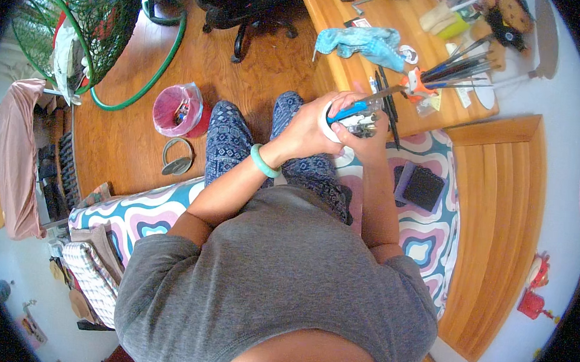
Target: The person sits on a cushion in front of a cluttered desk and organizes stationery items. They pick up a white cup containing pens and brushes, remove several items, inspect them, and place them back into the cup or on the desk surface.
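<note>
My left hand (308, 125), with a pale green bangle (265, 161) on its wrist, is wrapped around a white cup (325, 122). The cup is tilted, its mouth turned to the right above my lap. My right hand (369, 143) closes around a bundle of pens (364, 127) at that mouth, its thumb by the rim. A bright blue pen (348, 112) lies along the top of the bundle. How far the pens reach into the cup is hidden by my fingers. Just beyond, an orange fox-shaped holder (415, 85) full of dark pens (458, 72) lies on the desk.
The wooden desk (330, 59) bears a light blue cloth (361, 42) and several black pens (388, 105) near its edge. A pink lined bin (163, 101) stands on the floor beside a round lid-like ring (177, 156). A dark box (420, 187) rests on the patterned bedding (418, 246).
</note>
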### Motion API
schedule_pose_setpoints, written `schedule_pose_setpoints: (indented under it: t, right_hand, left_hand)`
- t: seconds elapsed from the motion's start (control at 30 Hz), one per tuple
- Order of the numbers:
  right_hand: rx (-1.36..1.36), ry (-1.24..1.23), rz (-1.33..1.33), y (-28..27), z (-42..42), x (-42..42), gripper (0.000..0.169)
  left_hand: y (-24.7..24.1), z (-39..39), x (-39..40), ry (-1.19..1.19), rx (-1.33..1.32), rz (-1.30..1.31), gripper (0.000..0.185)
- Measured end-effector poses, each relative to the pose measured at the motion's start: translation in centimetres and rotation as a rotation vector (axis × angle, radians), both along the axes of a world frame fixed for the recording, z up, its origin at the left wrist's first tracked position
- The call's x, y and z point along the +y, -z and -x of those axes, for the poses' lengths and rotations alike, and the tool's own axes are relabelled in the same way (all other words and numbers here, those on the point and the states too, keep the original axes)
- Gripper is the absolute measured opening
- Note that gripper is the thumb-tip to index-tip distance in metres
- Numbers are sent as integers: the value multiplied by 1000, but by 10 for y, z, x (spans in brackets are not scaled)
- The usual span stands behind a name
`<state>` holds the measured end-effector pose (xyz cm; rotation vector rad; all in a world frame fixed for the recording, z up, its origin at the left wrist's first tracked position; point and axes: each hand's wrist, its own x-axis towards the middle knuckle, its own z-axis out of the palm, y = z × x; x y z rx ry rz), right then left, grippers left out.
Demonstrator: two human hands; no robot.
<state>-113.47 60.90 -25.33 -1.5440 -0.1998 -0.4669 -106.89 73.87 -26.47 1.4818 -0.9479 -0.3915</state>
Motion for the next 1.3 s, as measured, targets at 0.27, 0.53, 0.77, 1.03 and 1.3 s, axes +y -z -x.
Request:
schedule_pose_setpoints:
  t: [0.27,0.53,0.77,1.03,1.3]
  right_hand:
    - [62,68,-6,3,7,8,27]
    - [-12,59,-89,-2,9,10,28]
    - [-43,40,-445,-15,5,6,28]
    - [-128,103,-671,-25,0,-4,25]
    - [-66,95,-802,-37,-6,-20,27]
  left_hand:
    - [7,-1,8,127,227,-35,64]
    - [5,4,9,71,156,-94,60]
    - [11,18,11,1,289,-10,61]
    - [18,16,8,27,275,27,70]
    - [27,19,0,-25,264,95,75]
